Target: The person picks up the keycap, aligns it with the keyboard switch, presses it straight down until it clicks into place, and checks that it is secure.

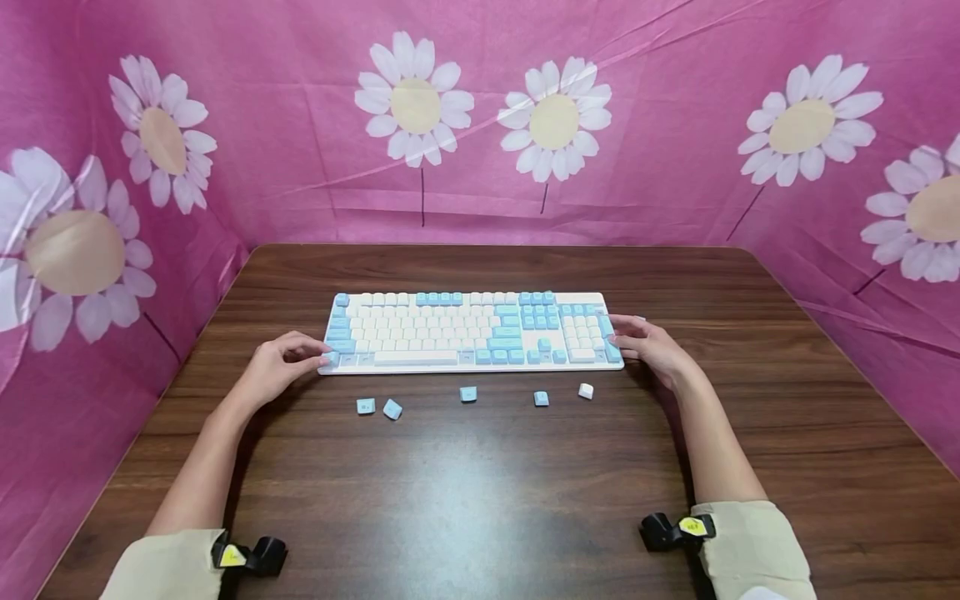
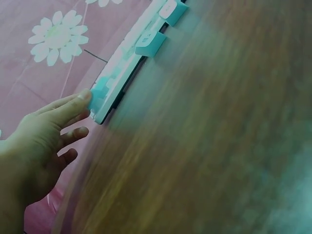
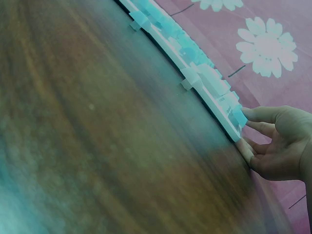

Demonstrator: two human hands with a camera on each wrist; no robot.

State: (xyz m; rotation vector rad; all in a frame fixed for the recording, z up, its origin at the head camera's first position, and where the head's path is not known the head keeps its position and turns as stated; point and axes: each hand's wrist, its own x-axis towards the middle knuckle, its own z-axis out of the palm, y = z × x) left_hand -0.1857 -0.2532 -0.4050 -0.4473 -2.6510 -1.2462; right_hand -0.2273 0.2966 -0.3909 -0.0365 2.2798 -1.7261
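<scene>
Kbd (image 1: 472,333) was laid lengthwise across the dark wood table (image 1: 570,500), keys up, approx. midway btwn both hands. L end was held by L hand (image 1: 279,365), R end by R hand (image 1: 656,348), prob. so the board was kept steady & square w/o most keys being covered. Loose blue caps (image 1: 468,394) (4 pcs) and one white cap (image 1: 586,391) were set in a rough row just in front of kbd, on the person's side, not touching it; appar. put there for easy reach, roughly opp. gaps (image 1: 467,357) in the bottom row.

Pose: both forearms were angled inward & fwd, hands held low by the table. Near L corner was pinched btwn L thumb & finger; other L fingers were slightly spread, off the board (L wrist view). R edge, nr front corner, was likewise pinched btwn R thumb & fingers; contact under the edge was hidden, can't tell. Beige sleeves (image 1: 757,546) were worn, w/ black wrist cams (image 1: 266,556) strapped on.
</scene>
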